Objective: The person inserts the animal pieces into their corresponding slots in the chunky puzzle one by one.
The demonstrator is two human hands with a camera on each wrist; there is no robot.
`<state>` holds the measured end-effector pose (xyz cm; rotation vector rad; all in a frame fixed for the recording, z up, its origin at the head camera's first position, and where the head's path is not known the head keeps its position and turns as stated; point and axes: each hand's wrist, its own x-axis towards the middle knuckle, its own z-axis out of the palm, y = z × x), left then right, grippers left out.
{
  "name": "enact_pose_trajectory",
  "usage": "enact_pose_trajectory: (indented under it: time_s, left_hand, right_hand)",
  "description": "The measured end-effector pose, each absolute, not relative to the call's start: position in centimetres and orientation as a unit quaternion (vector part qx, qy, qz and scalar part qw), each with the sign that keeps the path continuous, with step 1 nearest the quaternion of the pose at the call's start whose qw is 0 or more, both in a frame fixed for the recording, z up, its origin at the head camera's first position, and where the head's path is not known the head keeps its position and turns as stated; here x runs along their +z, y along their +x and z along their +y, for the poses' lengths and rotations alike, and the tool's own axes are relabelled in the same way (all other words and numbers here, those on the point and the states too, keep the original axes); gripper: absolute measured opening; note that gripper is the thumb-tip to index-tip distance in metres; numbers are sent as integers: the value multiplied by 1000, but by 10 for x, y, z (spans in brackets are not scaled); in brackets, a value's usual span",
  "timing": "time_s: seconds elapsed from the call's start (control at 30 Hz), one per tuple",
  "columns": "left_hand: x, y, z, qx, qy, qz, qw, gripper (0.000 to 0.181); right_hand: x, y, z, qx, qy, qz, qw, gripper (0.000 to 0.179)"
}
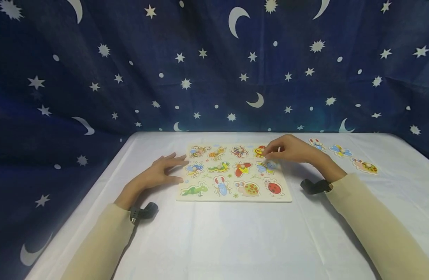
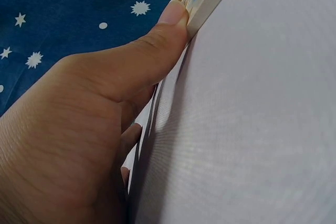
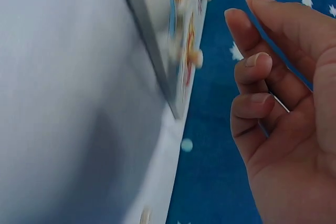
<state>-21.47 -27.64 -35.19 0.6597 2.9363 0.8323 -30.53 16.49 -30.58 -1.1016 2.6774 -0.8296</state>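
Observation:
A pale puzzle board (image 1: 249, 198) with colourful insect pictures lies flat on the white table. My left hand (image 1: 159, 172) is at its left side, fingers spread and relaxed. In the left wrist view, the thumb (image 2: 157, 38) touches the board's edge (image 2: 215, 3). My right hand (image 1: 292, 148) hovers by the upper right corner, overlapping a red and yellow butterfly piece (image 1: 259, 151) in the head view. From the right wrist, its fingers (image 3: 251, 109) look loosely bent, with nothing between thumb and index finger. Wooden knobs (image 3: 196, 58) stand up from pieces on the board.
Right of the board lie several loose pieces: a stag beetle (image 1: 317, 144), a blue-winged insect (image 1: 340, 151) and a spotted bug (image 1: 364, 166). A dark blue curtain (image 1: 207, 105) with moons and stars hangs behind the table (image 1: 242, 241). Each wrist wears a dark camera strap (image 1: 143, 212).

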Motion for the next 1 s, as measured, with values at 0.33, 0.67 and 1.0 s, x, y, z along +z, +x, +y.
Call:
enact_pose_trajectory:
  time_s: [0.33,0.67,1.0]
  left_hand:
    - [-353,-214,-276,271,215,938,12,62]
    - [-351,-214,-278,271,214,939,11,63]
    - [-351,-215,-279,265,231,936,8,64]
  right_hand:
    - [-297,-299,206,-262,-289,920,42,20]
    - [-294,-300,252,-268,-225,937,-5,31]
    - [-293,-297,291,-276,-165,947,-29,42]
